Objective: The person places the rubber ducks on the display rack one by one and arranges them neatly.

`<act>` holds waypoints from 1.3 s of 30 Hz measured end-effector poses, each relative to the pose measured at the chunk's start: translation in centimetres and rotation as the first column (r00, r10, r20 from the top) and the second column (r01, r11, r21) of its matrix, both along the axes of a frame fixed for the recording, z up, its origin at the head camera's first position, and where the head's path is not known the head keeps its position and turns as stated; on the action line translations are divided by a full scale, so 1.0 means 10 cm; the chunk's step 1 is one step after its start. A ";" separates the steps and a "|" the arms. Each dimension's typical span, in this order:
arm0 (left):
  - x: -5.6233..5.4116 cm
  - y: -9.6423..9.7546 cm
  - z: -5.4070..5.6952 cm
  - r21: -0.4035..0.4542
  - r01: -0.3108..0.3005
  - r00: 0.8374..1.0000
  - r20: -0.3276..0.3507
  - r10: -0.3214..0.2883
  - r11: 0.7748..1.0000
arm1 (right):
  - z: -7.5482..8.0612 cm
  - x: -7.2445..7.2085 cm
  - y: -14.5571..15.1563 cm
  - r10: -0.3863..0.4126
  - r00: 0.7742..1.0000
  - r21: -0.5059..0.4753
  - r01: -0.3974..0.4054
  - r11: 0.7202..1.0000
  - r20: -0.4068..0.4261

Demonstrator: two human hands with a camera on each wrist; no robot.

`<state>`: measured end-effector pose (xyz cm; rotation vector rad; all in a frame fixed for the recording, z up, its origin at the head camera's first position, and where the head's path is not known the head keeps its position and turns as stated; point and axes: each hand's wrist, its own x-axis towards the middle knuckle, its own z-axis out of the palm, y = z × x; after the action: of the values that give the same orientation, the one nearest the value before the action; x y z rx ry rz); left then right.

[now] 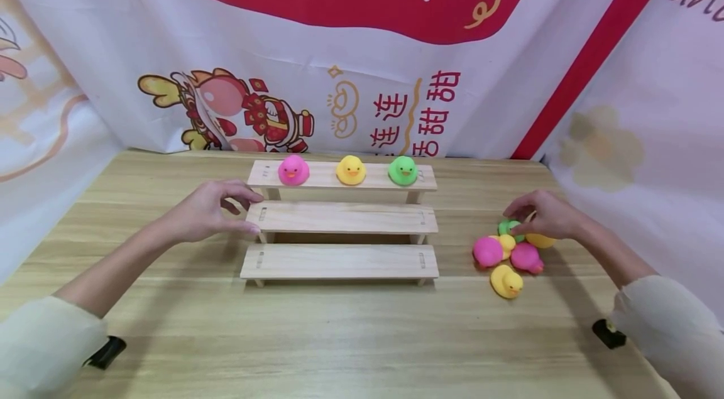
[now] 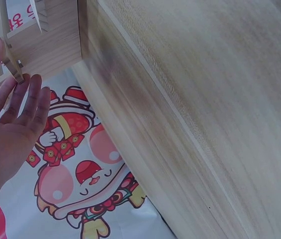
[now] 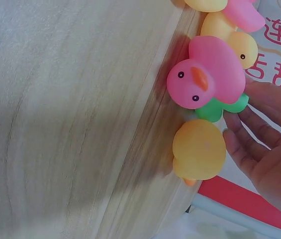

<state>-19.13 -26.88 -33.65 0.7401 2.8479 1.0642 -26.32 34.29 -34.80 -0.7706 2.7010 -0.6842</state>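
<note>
A three-tier wooden shelf [image 1: 342, 217] stands on the table, with a pink duck [image 1: 293, 170], a yellow duck [image 1: 351, 170] and a green duck [image 1: 403, 171] spaced along its top tier. My left hand [image 1: 212, 210] holds the left end of the middle tier between thumb and fingers; the left wrist view shows the fingertips [image 2: 23, 82] at the board's edge. Off to the right, my right hand [image 1: 545, 213] grips another green duck [image 3: 211, 109] in a small pile, partly hidden by a pink duck [image 3: 215, 72] in the right wrist view.
Around the right hand lie a pink duck [image 1: 488, 252], a yellow duck [image 1: 540, 240] and several others; one yellow duck [image 1: 506, 281] sits nearest the front. Behind the wooden table [image 1: 339, 342] hangs a printed white and red cloth [image 1: 317, 47], which also covers both sides.
</note>
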 end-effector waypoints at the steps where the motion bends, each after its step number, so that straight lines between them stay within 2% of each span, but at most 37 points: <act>1: 0.00 0.00 0.00 0.000 -0.001 1.000 0.002 0.001 1.000 | 0.00 0.00 0.00 -0.001 1.000 0.002 0.001 1.000 0.001; 11: 0.00 0.01 0.01 0.003 -0.001 1.000 0.011 0.001 1.000 | 0.06 -0.01 -0.09 -0.080 0.996 -0.043 0.078 0.996 -0.051; 18: 0.01 0.01 0.03 -0.005 -0.010 1.000 0.019 0.010 1.000 | 0.16 0.03 -0.24 -0.079 0.993 -0.125 0.068 0.990 -0.090; 30: 0.00 0.00 0.01 -0.010 -0.002 1.000 0.004 0.002 1.000 | 0.26 0.08 -0.44 -0.092 0.995 -0.135 0.086 0.987 -0.042; 39: 0.01 0.01 0.03 -0.020 -0.011 1.000 0.021 0.012 1.000 | 0.34 0.13 -0.54 -0.061 0.997 -0.175 0.053 0.983 -0.041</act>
<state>-19.02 -26.77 -33.40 0.7076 2.8445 1.0367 -25.01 28.86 -31.44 -0.7595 2.7419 -0.9366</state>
